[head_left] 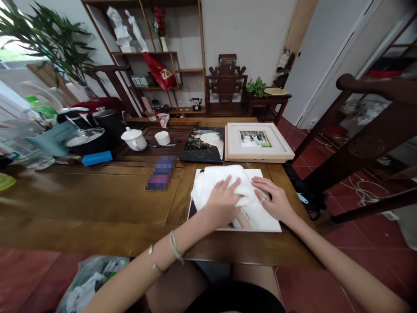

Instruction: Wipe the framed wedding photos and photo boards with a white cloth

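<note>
A white cloth (221, 182) lies bunched on a large photo print (260, 219) at the near right of the wooden table (97, 195). My left hand (223, 202) presses flat on the cloth, fingers stretched forward. My right hand (272, 200), with a ring on one finger, lies flat beside it, its fingers touching the cloth's right edge. Beyond the print sit a dark photo (203, 145) and a white framed photo (257, 141), side by side.
A white teapot (134, 139), a cup (162, 138), dark pots (94, 130) and a blue block (97, 158) stand at the back left. A blurred rectangular item (162, 172) lies mid-table. A dark wooden chair (368, 148) stands to the right, a plastic bag (91, 278) near my left knee.
</note>
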{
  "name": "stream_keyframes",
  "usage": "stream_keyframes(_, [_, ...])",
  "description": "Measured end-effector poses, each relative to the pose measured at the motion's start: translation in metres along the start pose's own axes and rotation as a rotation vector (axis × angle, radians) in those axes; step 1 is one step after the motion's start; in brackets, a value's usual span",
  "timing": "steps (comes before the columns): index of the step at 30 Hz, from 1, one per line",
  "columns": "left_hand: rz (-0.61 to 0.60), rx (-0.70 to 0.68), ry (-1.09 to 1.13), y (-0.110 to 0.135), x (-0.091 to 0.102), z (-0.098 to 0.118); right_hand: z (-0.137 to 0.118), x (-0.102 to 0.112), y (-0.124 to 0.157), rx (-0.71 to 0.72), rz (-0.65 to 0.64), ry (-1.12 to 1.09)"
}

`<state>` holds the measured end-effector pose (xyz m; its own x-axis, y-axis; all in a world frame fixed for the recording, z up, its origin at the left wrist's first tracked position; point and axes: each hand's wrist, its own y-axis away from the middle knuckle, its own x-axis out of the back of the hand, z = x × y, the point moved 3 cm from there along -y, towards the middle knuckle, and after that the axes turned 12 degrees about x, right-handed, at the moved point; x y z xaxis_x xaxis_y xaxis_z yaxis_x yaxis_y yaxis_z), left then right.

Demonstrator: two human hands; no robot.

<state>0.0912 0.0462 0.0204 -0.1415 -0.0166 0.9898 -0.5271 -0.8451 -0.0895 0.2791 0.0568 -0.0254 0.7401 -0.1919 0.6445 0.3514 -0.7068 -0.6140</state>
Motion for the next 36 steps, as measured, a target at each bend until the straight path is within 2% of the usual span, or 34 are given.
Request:
stream_keyframes(3, [-0.055, -0.073, 0.148, -0.038, 0.002, -0.014, 0.000, 0.000, 0.000, 0.011, -0.002, 0.007])
stream_keyframes(7, [-0.088, -0.082, 0.251, -0.076, 0.009, -0.005, 0.001, 0.001, 0.000, 0.001, -0.020, 0.016])
stream_keyframes(10, [-0.128, -0.116, 0.264, -0.093, 0.013, 0.007, 0.000, 0.001, 0.000, 0.002, -0.027, 0.010])
stream_keyframes(13, [-0.155, -0.100, 0.244, -0.095, 0.014, 0.009, -0.001, 0.002, -0.001, -0.001, -0.025, 0.004])
stream_keyframes(18, [-0.135, -0.021, 0.184, -0.069, 0.010, -0.017, 0.000, 0.001, 0.000, -0.017, -0.022, 0.007])
stream_keyframes(21, [-0.105, -0.003, 0.171, -0.041, 0.008, -0.036, 0.002, 0.000, 0.002, -0.019, -0.026, -0.001])
stream_keyframes(23, [-0.100, -0.005, 0.172, -0.018, 0.006, -0.038, 0.003, -0.001, 0.003, -0.029, -0.040, 0.001])
stream_keyframes(25, [-0.099, -0.035, 0.192, 0.011, 0.004, -0.028, 0.005, -0.002, 0.003, -0.047, -0.053, 0.010])
stream_keyframes(28, [-0.067, -0.112, 0.219, 0.054, 0.000, 0.006, 0.006, -0.002, 0.004, -0.055, -0.074, 0.001])
stream_keyframes(30, [-0.029, -0.160, 0.175, 0.075, -0.003, 0.028, 0.007, -0.002, 0.004, -0.052, -0.091, -0.015])
stream_keyframes(33, [0.009, -0.157, 0.112, 0.076, -0.007, 0.042, 0.006, -0.001, 0.004, -0.045, -0.103, -0.015])
stream_keyframes(36, [0.032, -0.059, 0.049, 0.040, -0.009, 0.029, 0.006, -0.001, 0.004, -0.016, -0.097, -0.009])
